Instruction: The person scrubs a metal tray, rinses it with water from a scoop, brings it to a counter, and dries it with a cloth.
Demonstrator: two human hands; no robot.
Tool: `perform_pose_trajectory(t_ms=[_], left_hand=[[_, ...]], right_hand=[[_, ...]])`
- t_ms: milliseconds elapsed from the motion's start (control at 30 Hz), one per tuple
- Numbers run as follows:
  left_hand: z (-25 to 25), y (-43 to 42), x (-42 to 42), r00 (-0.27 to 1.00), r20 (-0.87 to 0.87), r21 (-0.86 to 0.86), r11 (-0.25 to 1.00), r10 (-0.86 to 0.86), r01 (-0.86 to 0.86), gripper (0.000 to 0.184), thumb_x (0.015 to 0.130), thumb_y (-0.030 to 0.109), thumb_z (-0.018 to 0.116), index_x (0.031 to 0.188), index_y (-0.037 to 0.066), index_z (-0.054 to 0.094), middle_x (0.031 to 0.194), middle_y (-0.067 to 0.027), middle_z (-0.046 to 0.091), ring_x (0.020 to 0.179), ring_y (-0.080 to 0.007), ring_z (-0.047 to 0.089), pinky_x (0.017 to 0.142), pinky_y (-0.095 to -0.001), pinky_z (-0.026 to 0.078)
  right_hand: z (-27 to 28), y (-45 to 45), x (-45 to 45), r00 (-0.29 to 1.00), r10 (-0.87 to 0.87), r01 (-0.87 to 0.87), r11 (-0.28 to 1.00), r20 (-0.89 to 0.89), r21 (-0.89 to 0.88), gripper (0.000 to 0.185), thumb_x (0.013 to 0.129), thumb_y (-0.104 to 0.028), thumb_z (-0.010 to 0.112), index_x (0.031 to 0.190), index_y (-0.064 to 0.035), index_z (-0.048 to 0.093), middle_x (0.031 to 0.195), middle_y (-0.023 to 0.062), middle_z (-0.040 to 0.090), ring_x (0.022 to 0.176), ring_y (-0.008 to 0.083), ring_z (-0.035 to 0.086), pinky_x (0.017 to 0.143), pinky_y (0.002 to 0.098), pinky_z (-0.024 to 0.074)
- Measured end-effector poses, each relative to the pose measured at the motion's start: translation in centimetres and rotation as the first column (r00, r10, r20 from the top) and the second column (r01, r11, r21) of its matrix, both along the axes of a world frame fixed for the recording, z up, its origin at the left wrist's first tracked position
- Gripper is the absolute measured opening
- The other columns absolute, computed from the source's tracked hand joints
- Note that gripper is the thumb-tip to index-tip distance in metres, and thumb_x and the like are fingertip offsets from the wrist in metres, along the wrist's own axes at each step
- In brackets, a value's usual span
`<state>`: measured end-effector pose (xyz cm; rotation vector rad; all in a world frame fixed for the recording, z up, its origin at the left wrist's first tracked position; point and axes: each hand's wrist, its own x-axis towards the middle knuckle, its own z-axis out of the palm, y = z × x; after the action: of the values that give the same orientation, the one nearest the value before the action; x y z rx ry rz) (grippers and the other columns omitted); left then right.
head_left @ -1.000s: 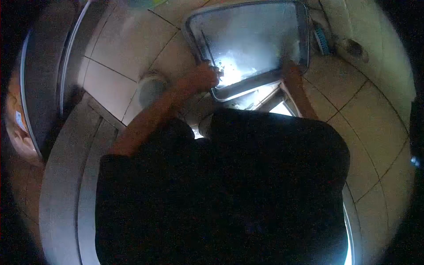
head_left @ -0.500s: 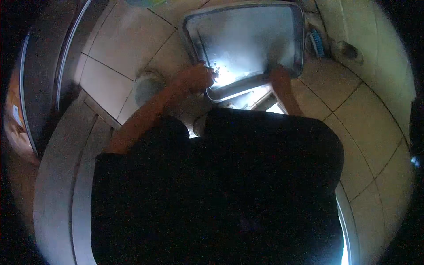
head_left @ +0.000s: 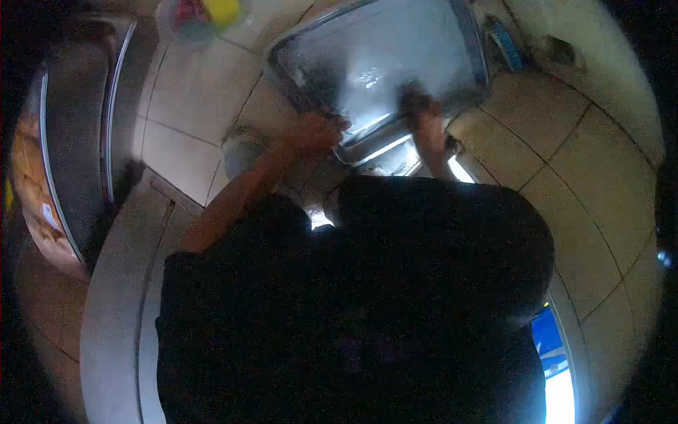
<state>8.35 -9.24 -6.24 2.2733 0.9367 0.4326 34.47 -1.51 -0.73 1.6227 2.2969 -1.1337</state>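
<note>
A large rectangular tray [head_left: 431, 39] with a raised rim and a wet, shiny inner face stands tilted in front of my knees. At its near left corner, the fingers of my left hand [head_left: 314, 136] are curled round the rim. My right hand [head_left: 427, 121] reaches over the near edge onto the tray's inner surface. Motion blur smears its fingers, and I cannot make out whether anything is in them. A dim grey round container [head_left: 239, 152] sits on the floor left of my left forearm.
A blue-bristled brush [head_left: 505, 46] lies right of the tray by the wall. Beyond it is a dark-centred rounded object [head_left: 558, 51]. Yellow [head_left: 224, 10] and red [head_left: 188, 13] items show at the top left. Tiled floor [head_left: 565, 191] surrounds me; a pale ledge [head_left: 116, 332] runs along the left.
The tray has turned and shifted slightly left and up in view. My right hand has slid left across it. The camera view has shifted, bringing the yellow and red items further in.
</note>
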Motion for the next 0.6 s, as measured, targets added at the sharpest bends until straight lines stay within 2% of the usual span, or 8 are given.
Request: perform_pose_trajectory(t_ms=[67,167,267,367,400,500,533,600], left_hand=[[0.8,0.8,0.9,0.982,-0.148,-0.161,0.982,-0.120,0.096,0.022,0.082,0.013,0.053,0.099,0.003,0.061,0.114,-0.0113,0.056,0.090,-0.0283,0.061,0.085,-0.0432,0.047],[1.8,1.3,0.0,0.950,-0.224,-0.233,0.959,-0.216,0.163,0.023,0.083,0.014,0.050,0.101,0.004,0.060,0.121,-0.0115,0.053,0.091,-0.0286,0.061,0.090,-0.0436,0.044],[1.7,0.9,-0.4,0.948,-0.195,-0.179,0.959,-0.252,0.218,0.024,0.084,0.015,0.048,0.102,0.004,0.059,0.122,-0.0115,0.052,0.091,-0.0280,0.061,0.092,-0.0432,0.043],[2.6,1.9,0.1,0.912,-0.288,-0.303,0.931,-0.292,0.203,0.024,0.083,0.016,0.048,0.101,0.005,0.059,0.122,-0.0100,0.052,0.096,-0.0254,0.060,0.093,-0.0432,0.042],[2.6,1.8,0.1,0.907,-0.308,-0.352,0.920,-0.286,0.171,0.024,0.083,0.016,0.048,0.102,0.005,0.059,0.122,-0.0093,0.052,0.097,-0.0247,0.060,0.094,-0.0432,0.042],[2.3,1.1,-0.4,0.939,-0.262,-0.258,0.954,-0.223,0.154,0.027,0.083,0.016,0.047,0.106,0.006,0.058,0.123,-0.0064,0.052,0.103,-0.0230,0.058,0.097,-0.0423,0.040],[2.6,1.0,-0.5,0.948,-0.235,-0.215,0.963,-0.213,0.163,0.028,0.083,0.016,0.047,0.108,0.007,0.057,0.124,-0.0057,0.052,0.104,-0.0227,0.057,0.097,-0.0420,0.039],[5.4,2.1,-0.7,0.888,-0.355,-0.182,0.953,-0.293,0.242,0.027,0.083,0.015,0.047,0.107,0.006,0.058,0.126,-0.0045,0.051,0.109,-0.0219,0.054,0.099,-0.0408,0.037]], right_hand=[[1.2,-2.4,-2.5,0.998,-0.023,0.026,0.997,0.051,-0.070,0.036,0.089,-0.015,0.045,0.123,-0.0026,0.044,0.114,0.0209,0.051,0.102,0.0369,0.050,0.092,0.0419,0.0401],[-7.4,-4.2,1.6,0.963,0.177,-0.251,0.858,0.201,0.449,0.032,0.089,-0.020,0.044,0.112,0.0015,0.050,0.103,0.0232,0.054,0.097,0.0373,0.052,0.082,0.0471,0.0439],[-5.8,0.5,4.7,0.966,-0.185,0.174,0.982,-0.181,-0.079,0.031,0.086,-0.016,0.044,0.109,0.0031,0.051,0.100,0.0230,0.055,0.093,0.0372,0.054,0.078,0.0476,0.0446],[-5.7,-2.5,1.0,0.870,0.284,-0.392,0.894,0.402,0.215,0.025,0.079,-0.011,0.051,0.100,0.0016,0.056,0.102,0.0219,0.055,0.089,0.0363,0.055,0.073,0.0467,0.0466],[-5.3,-3.3,-0.2,0.964,0.164,-0.222,0.930,0.210,0.292,0.025,0.077,-0.010,0.051,0.100,0.0002,0.056,0.104,0.0220,0.055,0.091,0.0365,0.054,0.074,0.0464,0.0464],[-6.4,-0.9,1.7,0.826,0.347,-0.443,0.887,0.445,0.131,0.024,0.083,-0.016,0.048,0.102,-0.0039,0.056,0.108,0.0203,0.054,0.098,0.0367,0.051,0.077,0.0417,0.0463],[-2.1,0.7,0.3,0.985,-0.072,0.083,0.994,0.155,-0.068,0.024,0.085,-0.018,0.046,0.102,-0.0037,0.056,0.108,0.0206,0.053,0.099,0.0370,0.051,0.079,0.0420,0.0458],[0.0,1.9,0.1,0.995,0.032,-0.053,0.973,0.098,0.224,0.026,0.089,-0.024,0.043,0.098,-0.0028,0.056,0.102,0.0209,0.054,0.095,0.0340,0.052,0.074,0.0419,0.0459]])
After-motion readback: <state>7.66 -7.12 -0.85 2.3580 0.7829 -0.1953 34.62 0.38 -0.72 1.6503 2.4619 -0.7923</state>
